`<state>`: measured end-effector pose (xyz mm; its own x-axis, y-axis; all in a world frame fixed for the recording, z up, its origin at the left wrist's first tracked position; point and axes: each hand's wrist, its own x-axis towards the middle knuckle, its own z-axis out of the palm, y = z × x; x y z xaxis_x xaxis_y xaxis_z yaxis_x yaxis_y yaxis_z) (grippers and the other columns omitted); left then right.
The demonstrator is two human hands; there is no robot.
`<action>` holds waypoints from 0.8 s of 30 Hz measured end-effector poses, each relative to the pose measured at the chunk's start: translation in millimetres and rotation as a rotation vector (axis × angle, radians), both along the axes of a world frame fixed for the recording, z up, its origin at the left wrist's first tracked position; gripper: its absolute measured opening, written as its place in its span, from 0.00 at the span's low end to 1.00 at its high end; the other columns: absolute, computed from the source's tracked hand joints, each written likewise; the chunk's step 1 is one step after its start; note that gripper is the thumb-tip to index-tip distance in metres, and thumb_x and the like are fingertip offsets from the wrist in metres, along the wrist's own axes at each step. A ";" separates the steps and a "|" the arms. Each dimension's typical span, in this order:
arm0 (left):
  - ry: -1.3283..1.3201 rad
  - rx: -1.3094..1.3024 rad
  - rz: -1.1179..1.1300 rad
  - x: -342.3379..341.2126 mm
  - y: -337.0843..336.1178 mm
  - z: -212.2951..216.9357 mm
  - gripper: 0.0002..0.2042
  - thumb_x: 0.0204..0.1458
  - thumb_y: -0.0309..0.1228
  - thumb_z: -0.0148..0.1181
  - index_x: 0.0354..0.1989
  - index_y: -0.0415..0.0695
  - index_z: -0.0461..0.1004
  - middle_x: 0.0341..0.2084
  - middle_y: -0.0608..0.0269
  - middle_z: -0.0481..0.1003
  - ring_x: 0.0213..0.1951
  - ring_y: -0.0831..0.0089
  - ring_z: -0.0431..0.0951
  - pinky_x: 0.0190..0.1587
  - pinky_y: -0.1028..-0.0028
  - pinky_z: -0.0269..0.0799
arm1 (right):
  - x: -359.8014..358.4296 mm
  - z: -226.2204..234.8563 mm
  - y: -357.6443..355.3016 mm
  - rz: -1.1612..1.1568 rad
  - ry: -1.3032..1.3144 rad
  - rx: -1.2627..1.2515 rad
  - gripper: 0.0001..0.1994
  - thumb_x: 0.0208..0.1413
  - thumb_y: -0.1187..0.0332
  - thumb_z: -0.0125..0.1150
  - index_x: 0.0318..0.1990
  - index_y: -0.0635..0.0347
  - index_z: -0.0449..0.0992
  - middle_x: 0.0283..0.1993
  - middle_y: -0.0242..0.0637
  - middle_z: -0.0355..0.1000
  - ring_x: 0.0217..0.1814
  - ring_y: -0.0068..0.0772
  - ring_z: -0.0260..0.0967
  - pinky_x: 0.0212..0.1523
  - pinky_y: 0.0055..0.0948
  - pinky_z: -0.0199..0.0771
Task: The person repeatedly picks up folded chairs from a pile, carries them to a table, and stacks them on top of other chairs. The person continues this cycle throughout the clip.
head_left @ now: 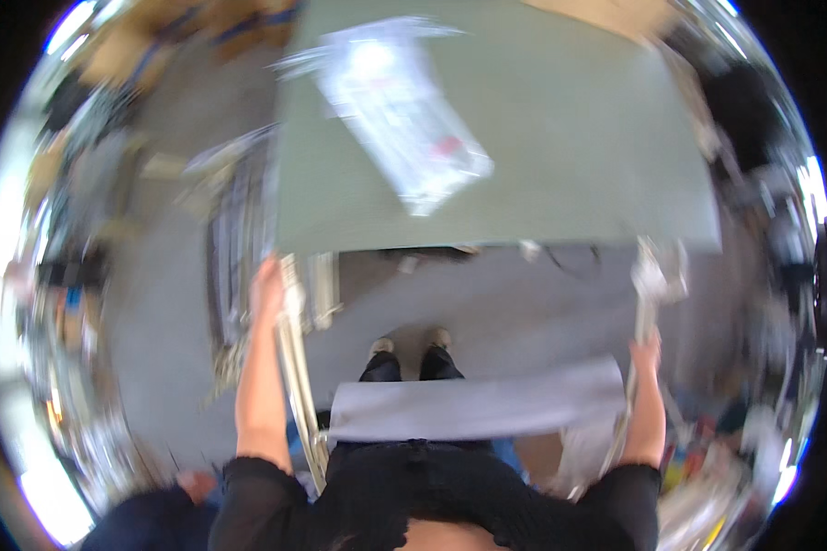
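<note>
My left hand (268,286) is closed on the upper part of a long beige pole (296,358) at the near left corner of the green-topped table (560,138). My right hand (647,351) grips a second pale pole (646,317) below the table's near right corner. Both poles run back toward my body. Across them, in front of my waist, lies a light grey sheet or panel (478,404). On the table rests a clear plastic package (404,110) with a small red patch. Motion blur hides the finger details.
Bundled long strips (239,230) lie on the floor left of the table. Cardboard boxes (129,55) stand at the far left. Another person's dark sleeve (147,519) shows at lower left. Plastic-wrapped items (708,487) lie at lower right.
</note>
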<state>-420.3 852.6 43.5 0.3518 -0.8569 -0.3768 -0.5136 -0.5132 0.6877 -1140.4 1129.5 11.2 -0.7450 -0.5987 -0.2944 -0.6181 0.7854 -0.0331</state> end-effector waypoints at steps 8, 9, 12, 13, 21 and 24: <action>-0.179 -0.280 0.105 27.0 31.1 98.5 0.13 0.55 0.39 0.46 0.46 0.53 0.72 0.21 0.62 0.73 0.19 0.75 0.71 0.24 0.72 0.66 | -59.4 -20.6 -24.6 0.042 0.017 -0.231 0.31 0.38 0.70 0.55 0.54 0.72 0.57 0.47 0.62 0.64 0.50 0.58 0.63 0.53 0.42 0.61; -0.240 -0.320 0.123 36.6 34.6 109.0 0.13 0.55 0.39 0.47 0.45 0.51 0.72 0.22 0.62 0.74 0.20 0.75 0.72 0.25 0.72 0.67 | -59.3 -8.3 -38.0 0.064 0.016 -0.243 0.30 0.37 0.70 0.55 0.52 0.72 0.58 0.46 0.62 0.64 0.49 0.59 0.63 0.52 0.43 0.61; -0.259 -0.409 0.253 104.4 61.6 135.1 0.15 0.52 0.42 0.50 0.40 0.48 0.75 0.23 0.58 0.76 0.21 0.69 0.75 0.29 0.68 0.69 | 31.9 63.9 -109.6 0.230 -0.068 -0.343 0.26 0.36 0.71 0.54 0.48 0.73 0.60 0.45 0.63 0.64 0.49 0.61 0.62 0.52 0.45 0.59; -0.287 -0.338 0.289 114.0 59.5 150.4 0.15 0.51 0.43 0.51 0.36 0.46 0.76 0.18 0.60 0.74 0.18 0.71 0.73 0.26 0.68 0.67 | 60.3 98.1 -123.1 0.249 -0.067 -0.355 0.27 0.36 0.71 0.53 0.48 0.73 0.60 0.45 0.63 0.64 0.49 0.61 0.62 0.52 0.45 0.59; -0.140 -0.500 0.401 292.8 123.2 168.1 0.16 0.50 0.38 0.52 0.44 0.43 0.73 0.33 0.57 0.76 0.37 0.69 0.76 0.40 0.73 0.68 | 216.3 214.0 -211.6 0.457 0.050 -0.438 0.19 0.34 0.72 0.52 0.39 0.69 0.62 0.38 0.60 0.67 0.44 0.61 0.65 0.46 0.46 0.64; -0.121 -0.553 0.425 349.3 155.0 149.6 0.16 0.49 0.37 0.52 0.45 0.43 0.72 0.32 0.57 0.76 0.34 0.71 0.75 0.39 0.73 0.68 | 281.1 230.6 -226.9 0.536 0.091 -0.416 0.21 0.33 0.71 0.53 0.41 0.69 0.63 0.39 0.59 0.68 0.45 0.59 0.66 0.45 0.44 0.66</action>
